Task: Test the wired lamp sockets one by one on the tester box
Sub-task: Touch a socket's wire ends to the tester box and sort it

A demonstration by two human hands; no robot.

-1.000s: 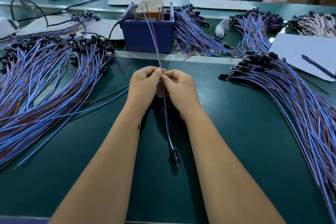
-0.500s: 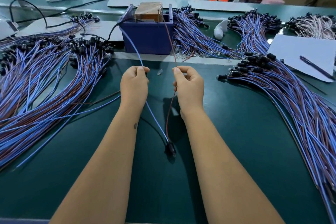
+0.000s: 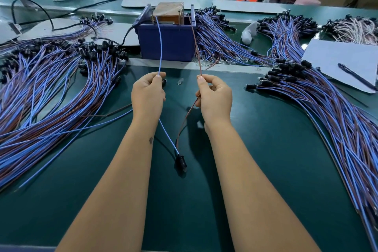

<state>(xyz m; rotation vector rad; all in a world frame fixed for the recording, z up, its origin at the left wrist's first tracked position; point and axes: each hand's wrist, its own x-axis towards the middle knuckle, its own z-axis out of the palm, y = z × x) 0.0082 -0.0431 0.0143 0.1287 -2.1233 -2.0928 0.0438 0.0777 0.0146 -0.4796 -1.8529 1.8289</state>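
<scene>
I see my left hand [image 3: 147,93] pinching the thin blue wire [image 3: 160,47] and my right hand [image 3: 214,96] pinching the thin brown wire [image 3: 195,47], each grip narrow and closed on its own lead. Both leads run down to one small black lamp socket [image 3: 181,162] lying on the dark green surface [image 3: 266,159] between my forearms. Their far ends reach up to the dark blue plastic tester box [image 3: 166,43], apparently at its contacts, though I cannot tell whether they touch. To do this well, I judge I should keep the two ends apart, press each firmly onto its own contact and watch the socket for light. A small clear glass bulb [image 3: 180,81] lies loose near my left hand.
</scene>
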